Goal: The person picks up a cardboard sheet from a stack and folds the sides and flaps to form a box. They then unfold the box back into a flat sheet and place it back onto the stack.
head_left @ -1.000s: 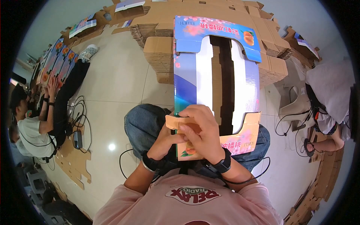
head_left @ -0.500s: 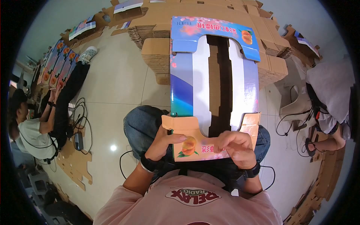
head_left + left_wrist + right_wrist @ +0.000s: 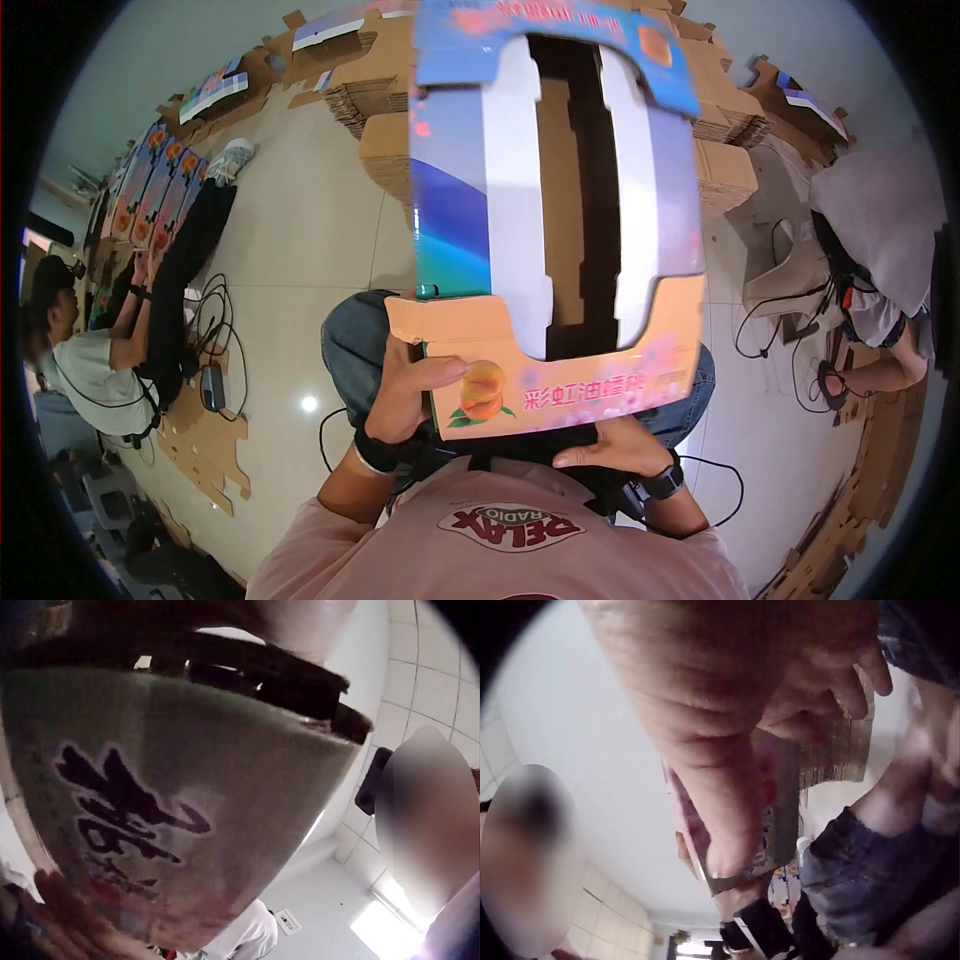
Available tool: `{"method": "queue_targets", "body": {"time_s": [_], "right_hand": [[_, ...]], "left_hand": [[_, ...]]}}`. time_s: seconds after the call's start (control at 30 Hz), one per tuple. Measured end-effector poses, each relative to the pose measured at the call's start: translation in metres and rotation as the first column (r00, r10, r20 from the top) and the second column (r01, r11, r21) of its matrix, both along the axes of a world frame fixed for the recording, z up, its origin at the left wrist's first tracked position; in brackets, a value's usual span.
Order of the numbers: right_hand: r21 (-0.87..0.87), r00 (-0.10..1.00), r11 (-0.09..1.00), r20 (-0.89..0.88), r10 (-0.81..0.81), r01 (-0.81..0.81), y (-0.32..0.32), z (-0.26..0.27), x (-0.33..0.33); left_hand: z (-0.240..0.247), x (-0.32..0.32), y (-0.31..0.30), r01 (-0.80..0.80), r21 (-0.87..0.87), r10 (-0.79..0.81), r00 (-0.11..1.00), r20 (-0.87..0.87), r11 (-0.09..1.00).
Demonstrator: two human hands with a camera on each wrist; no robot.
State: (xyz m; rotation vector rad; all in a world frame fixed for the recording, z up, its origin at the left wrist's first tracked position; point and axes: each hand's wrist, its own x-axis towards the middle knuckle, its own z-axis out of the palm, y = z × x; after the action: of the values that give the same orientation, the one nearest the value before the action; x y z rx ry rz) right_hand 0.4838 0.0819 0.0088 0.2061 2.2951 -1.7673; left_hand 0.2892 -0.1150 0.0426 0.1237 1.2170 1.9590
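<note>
A printed cardboard peach box stretches away from the person over the lap, a long opening between white flaps in its top. Its near end is an orange end panel with a peach picture. My left hand grips the near left corner, thumb lying on that panel, other fingers hidden behind the box. The right hand is under the near lower edge, thumb pointing left, its fingers hidden from the head view. In the right wrist view its fingers spread fairly straight beside the box. Printed lettering fills the box side in the left wrist view.
Stacks of flat cardboard stand beyond the box. At left a seated person handles several peach boxes; cables lie on the floor nearby. Another person and a pale stool are at right.
My right hand left the orange flap at the left corner, moved right across the end panel, then down under its lower edge. The box has risen and tipped, showing more of its near end.
</note>
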Motion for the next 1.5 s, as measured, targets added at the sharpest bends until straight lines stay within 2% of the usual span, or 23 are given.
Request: {"method": "queue_targets", "body": {"time_s": [0.07, 0.13, 0.17, 0.2, 0.27, 0.33, 0.4, 0.47, 0.57, 0.6, 0.67, 0.7, 0.73, 0.8, 0.9, 0.93, 1.0, 1.1, 1.17, 1.2, 1.27, 1.3, 1.5], "right_hand": [[-0.078, 0.997, 0.994, 0.033, 0.074, -0.071, 0.001, -0.01, -0.003], [-0.445, 0.996, 0.892, 0.013, -0.088, 0.085, -0.01, -0.02, -0.005], [-0.698, 0.974, 0.694, 0.025, -0.225, 0.178, -0.018, -0.019, -0.013], [-0.821, 0.968, 0.558, -0.03, -0.249, 0.118, -0.017, -0.012, -0.022], [-0.922, 0.89, 0.343, 0.003, -0.456, 0.179, -0.023, -0.028, -0.026], [-0.903, 0.86, 0.325, 0.087, -0.504, 0.282, -0.022, -0.039, -0.037], [-0.875, 0.819, 0.307, 0.159, -0.551, 0.376, -0.017, -0.053, -0.042], [-0.771, 0.712, 0.337, 0.207, -0.671, 0.541, -0.011, -0.067, -0.044], [-0.772, 0.667, 0.298, 0.209, -0.715, 0.561, 0.002, -0.079, -0.04], [-0.785, 0.659, 0.288, 0.195, -0.727, 0.549, 0.004, -0.083, -0.038], [-0.777, 0.639, 0.274, 0.205, -0.742, 0.567, 0.005, -0.079, -0.038], [-0.766, 0.633, 0.281, 0.204, -0.747, 0.578, 0.006, -0.079, -0.037], [-0.756, 0.627, 0.287, 0.201, -0.752, 0.588, 0.007, -0.079, -0.036], [-0.752, 0.617, 0.289, 0.193, -0.762, 0.592, 0.008, -0.081, -0.037], [-0.749, 0.618, 0.29, 0.197, -0.761, 0.596, 0.009, -0.088, -0.035], [-0.749, 0.625, 0.293, 0.201, -0.754, 0.594, 0.009, -0.091, -0.035], [-0.753, 0.626, 0.3, 0.184, -0.758, 0.585, 0.009, -0.094, -0.037], [-0.758, 0.623, 0.307, 0.162, -0.765, 0.575, 0.009, -0.096, -0.037], [-0.759, 0.621, 0.31, 0.154, -0.769, 0.572, 0.008, -0.093, -0.039], [-0.757, 0.601, 0.282, 0.178, -0.779, 0.589, 0.006, -0.09, -0.041], [-0.754, 0.58, 0.256, 0.197, -0.79, 0.605, 0.006, -0.088, -0.041], [-0.757, 0.586, 0.254, 0.204, -0.784, 0.602, 0.007, -0.09, -0.04], [-0.807, 0.63, 0.25, 0.184, -0.755, 0.535, 0.013, -0.107, -0.032]], "left_hand": [[-0.005, 0.005, 0.007, 0.015, 0.062, -0.016, 1.0, 0.022, 0.998], [-0.018, 0.019, 0.019, -0.06, 0.112, 0.067, 0.996, -0.054, 0.992], [-0.017, 0.023, 0.029, -0.072, 0.062, 0.076, 0.995, -0.067, 0.995], [-0.025, 0.024, 0.039, -0.061, 0.041, 0.065, 0.992, -0.106, 0.997], [-0.04, 0.027, 0.059, -0.039, -0.049, 0.029, 0.98, -0.195, 0.998], [-0.057, 0.03, 0.073, -0.011, -0.069, -0.002, 0.983, -0.182, 0.998], [-0.072, 0.034, 0.082, 0.019, -0.056, -0.021, 0.999, -0.035, 0.998], [-0.073, 0.039, 0.081, 0.077, -0.046, -0.078, 0.997, -0.025, 0.996], [-0.084, 0.036, 0.072, 0.333, -0.125, -0.333, 0.943, 0.019, 0.935], [-0.089, 0.034, 0.065, 0.332, -0.123, -0.332, 0.943, 0.024, 0.935], [-0.102, 0.025, 0.048, 0.571, -0.168, -0.585, 0.809, -0.05, 0.803], [-0.096, 0.015, 0.04, 0.618, -0.319, -0.678, 0.724, -0.125, 0.719], [-0.09, 0.004, 0.029, 0.618, -0.32, -0.678, 0.724, -0.125, 0.718], [-0.077, -0.019, 0.003, 0.532, -0.329, -0.615, 0.749, -0.246, 0.78], [-0.053, -0.063, -0.029, -0.131, -0.357, -0.062, 0.874, -0.482, 0.925], [-0.049, -0.081, -0.035, -0.37, -0.281, 0.169, 0.82, -0.548, 0.885], [-0.034, -0.126, -0.032, -0.607, -0.199, 0.218, 0.543, -0.811, 0.769], [-0.023, -0.184, -0.024, -0.561, -0.252, 0.089, 0.51, -0.855, 0.789], [-0.022, -0.214, -0.018, -0.348, -0.323, -0.013, 0.662, -0.75, 0.88], [-0.02, -0.221, -0.014, -0.343, -0.318, -0.013, 0.661, -0.75, 0.884], [-0.015, -0.23, -0.008, -0.045, -0.409, -0.177, 0.855, -0.487, 0.911], [-0.024, -0.233, -0.006, 0.007, -0.337, -0.15, 0.905, -0.398, 0.941], [-0.017, -0.231, -0.031, 0.198, -0.308, -0.308, 0.878, -0.365, 0.931]]}}
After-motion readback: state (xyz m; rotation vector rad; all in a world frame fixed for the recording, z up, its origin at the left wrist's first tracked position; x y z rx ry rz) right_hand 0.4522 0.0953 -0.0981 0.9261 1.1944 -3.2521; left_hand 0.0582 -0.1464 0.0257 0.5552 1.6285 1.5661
